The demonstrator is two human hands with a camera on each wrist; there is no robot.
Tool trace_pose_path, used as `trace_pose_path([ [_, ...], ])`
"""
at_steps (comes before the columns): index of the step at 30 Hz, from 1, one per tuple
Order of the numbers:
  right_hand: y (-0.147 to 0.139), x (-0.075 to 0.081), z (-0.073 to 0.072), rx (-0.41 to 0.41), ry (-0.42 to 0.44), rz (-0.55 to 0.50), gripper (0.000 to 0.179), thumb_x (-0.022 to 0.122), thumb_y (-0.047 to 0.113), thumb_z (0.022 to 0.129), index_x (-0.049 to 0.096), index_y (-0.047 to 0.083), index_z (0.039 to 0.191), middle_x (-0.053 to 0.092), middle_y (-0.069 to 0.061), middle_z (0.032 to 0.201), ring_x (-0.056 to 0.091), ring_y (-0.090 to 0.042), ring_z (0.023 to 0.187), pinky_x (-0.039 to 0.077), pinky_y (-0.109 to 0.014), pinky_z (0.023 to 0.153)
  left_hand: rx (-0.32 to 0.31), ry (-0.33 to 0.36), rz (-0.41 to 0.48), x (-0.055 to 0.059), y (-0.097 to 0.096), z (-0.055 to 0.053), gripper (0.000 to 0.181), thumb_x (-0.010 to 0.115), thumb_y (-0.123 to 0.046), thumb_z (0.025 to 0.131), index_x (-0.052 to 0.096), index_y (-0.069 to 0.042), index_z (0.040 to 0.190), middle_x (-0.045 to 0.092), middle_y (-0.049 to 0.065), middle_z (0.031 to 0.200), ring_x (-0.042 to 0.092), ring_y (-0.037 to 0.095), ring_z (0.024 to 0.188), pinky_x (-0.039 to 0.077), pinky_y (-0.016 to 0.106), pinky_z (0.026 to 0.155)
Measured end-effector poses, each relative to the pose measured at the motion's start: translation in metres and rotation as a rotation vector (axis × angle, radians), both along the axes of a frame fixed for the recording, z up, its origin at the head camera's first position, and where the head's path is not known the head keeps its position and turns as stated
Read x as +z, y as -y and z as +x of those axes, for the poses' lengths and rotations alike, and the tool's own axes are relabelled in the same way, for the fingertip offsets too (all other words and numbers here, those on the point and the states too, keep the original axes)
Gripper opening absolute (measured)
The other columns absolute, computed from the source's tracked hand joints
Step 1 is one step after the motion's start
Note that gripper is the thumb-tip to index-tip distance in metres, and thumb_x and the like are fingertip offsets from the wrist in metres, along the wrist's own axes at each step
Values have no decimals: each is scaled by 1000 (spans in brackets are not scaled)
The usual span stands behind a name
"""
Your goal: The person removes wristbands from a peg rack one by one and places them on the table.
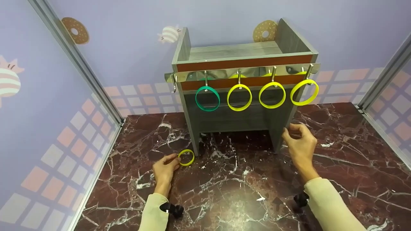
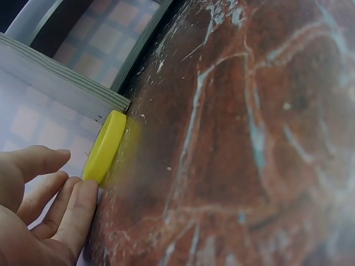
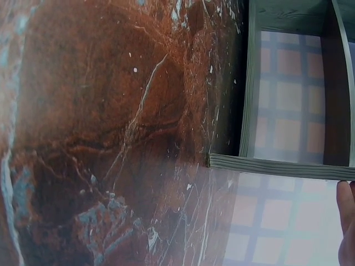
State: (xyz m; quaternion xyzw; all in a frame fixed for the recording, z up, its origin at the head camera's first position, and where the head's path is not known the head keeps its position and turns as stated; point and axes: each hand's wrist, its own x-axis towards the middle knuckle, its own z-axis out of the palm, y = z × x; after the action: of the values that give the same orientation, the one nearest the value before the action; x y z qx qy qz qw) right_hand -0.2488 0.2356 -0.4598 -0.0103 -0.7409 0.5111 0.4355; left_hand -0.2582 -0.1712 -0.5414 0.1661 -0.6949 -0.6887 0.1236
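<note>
My left hand [image 1: 165,171] is at the front left foot of a grey wooden shelf stand [image 1: 231,118], beside a yellow ring [image 1: 193,158] on the tabletop. In the left wrist view, the fingertips touch the near end of this yellow ring [image 2: 105,147], with the thumb held apart from them. My right hand [image 1: 301,142] is by the stand's right side panel; the right wrist view shows fingertips [image 3: 345,202] against the panel's outer face. A green ring [image 1: 207,109] and three yellow rings [image 1: 239,109] hang from hooks on the metal rail [image 1: 221,74].
Another hook [image 1: 174,85] is at the rail's left end. The stand is on a dark red marbled tabletop [image 1: 224,195] against a lilac wall [image 1: 128,41]. Metal posts [image 1: 80,61] frame the corners. White flecks are scattered on the tabletop.
</note>
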Motion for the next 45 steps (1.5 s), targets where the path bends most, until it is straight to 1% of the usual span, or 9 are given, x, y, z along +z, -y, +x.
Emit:
trace_pose_path([
  [5,2,0,1,6,0,-5,13,75,-19,84,70,-18,96,73,-30,90,64,9,74,52,-8,70,6,2,-29,6,-2,1,29,80,2,90,74,12,116,78,20,102,78,22,81,63,25,70],
  [8,2,0,0,1,1,-9,13,75,-18,84,70,-18,96,73,-30,90,63,10,74,51,-7,70,3,-13,-32,13,-5,0,29,79,1,91,74,12,117,78,17,100,78,22,82,63,24,71],
  [15,2,-2,-1,-7,-4,-5,13,75,-18,83,70,-18,95,73,-30,89,64,10,73,50,-6,69,-19,-93,52,31,-15,-1,27,79,2,91,74,11,117,77,18,103,76,17,85,64,33,82],
  [18,-2,-10,-8,-10,-10,3,13,75,-19,83,71,-17,95,73,-28,88,64,9,72,52,-8,68,-33,-135,78,39,-19,-1,26,79,1,92,74,11,116,77,19,104,75,19,88,63,35,84],
  [22,-12,-25,-19,-12,-10,8,14,78,-17,83,73,-13,95,75,-23,88,64,9,73,56,-13,67,-55,-184,114,51,-25,0,28,80,1,92,74,12,116,77,19,105,75,21,90,63,32,82],
  [26,-17,-31,-22,-6,4,11,14,80,-12,85,75,-10,97,77,-18,90,65,9,75,57,-14,68,-83,-235,145,63,-32,0,29,79,3,91,72,13,117,75,23,108,76,20,90,63,33,84],
  [31,-17,-30,-21,0,9,9,13,80,-10,85,75,-9,97,77,-17,90,66,8,75,57,-14,69,-127,-292,163,77,-39,-1,27,78,5,92,73,11,118,73,27,112,77,21,92,63,37,88],
  [35,-17,-29,-21,2,6,7,13,80,-11,85,75,-9,97,77,-17,90,66,8,75,57,-15,70,-138,-310,142,89,-44,0,27,78,3,92,74,9,118,74,25,113,76,21,93,63,35,85],
  [45,-18,-29,-21,-4,5,-3,14,80,-11,85,74,-11,97,76,-19,90,65,8,75,56,-13,71,-181,-380,161,122,-57,-2,30,78,4,92,72,11,120,75,24,114,76,21,95,62,32,86],
])
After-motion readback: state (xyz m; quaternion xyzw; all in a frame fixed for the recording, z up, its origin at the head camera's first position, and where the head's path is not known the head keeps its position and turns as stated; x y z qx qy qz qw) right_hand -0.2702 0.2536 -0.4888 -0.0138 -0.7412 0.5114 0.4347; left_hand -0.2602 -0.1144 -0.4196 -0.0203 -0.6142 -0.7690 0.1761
